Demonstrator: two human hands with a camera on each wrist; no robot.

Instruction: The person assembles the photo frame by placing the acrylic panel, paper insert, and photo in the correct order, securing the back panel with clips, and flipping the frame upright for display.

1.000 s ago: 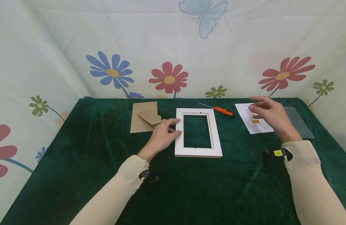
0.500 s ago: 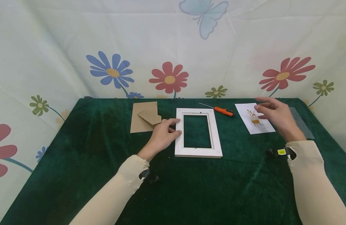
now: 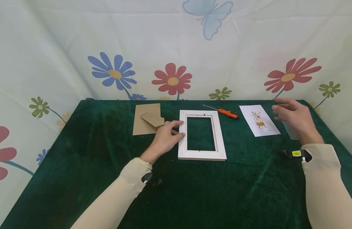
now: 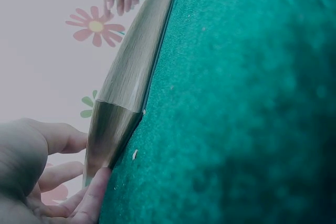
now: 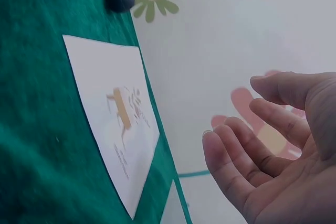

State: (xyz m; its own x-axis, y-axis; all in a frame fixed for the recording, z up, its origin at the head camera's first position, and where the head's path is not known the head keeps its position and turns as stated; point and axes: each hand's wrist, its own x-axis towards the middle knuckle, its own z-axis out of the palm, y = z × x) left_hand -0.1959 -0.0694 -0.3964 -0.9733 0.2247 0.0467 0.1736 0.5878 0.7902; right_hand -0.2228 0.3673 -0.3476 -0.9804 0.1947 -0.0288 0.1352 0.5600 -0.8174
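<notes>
A white picture frame (image 3: 221, 140) lies flat, its middle open to the green cloth. My left hand (image 3: 165, 135) rests at its left side; thumb and fingertips touch that edge. In the left wrist view, the left hand (image 4: 58, 177) meets the frame's brown side (image 4: 131, 66). My right hand (image 3: 300, 119) hovers over a clear sheet (image 3: 290, 129), partly hiding it. The right wrist view shows the right hand (image 5: 268, 150) with loosely bent fingers and nothing between them. Left of it lies a white printed card (image 3: 260, 122).
A brown backing board (image 3: 144, 124) with a folded stand lies left of the frame. Behind the frame rests an orange-handled screwdriver (image 3: 228, 113). Green cloth (image 3: 207, 197) covers the table, and a flowered curtain (image 3: 239, 57) hangs at its back edge.
My right hand has moved right, from above the card to above the clear sheet, uncovering the card. The left hand and the frame stay where they were.
</notes>
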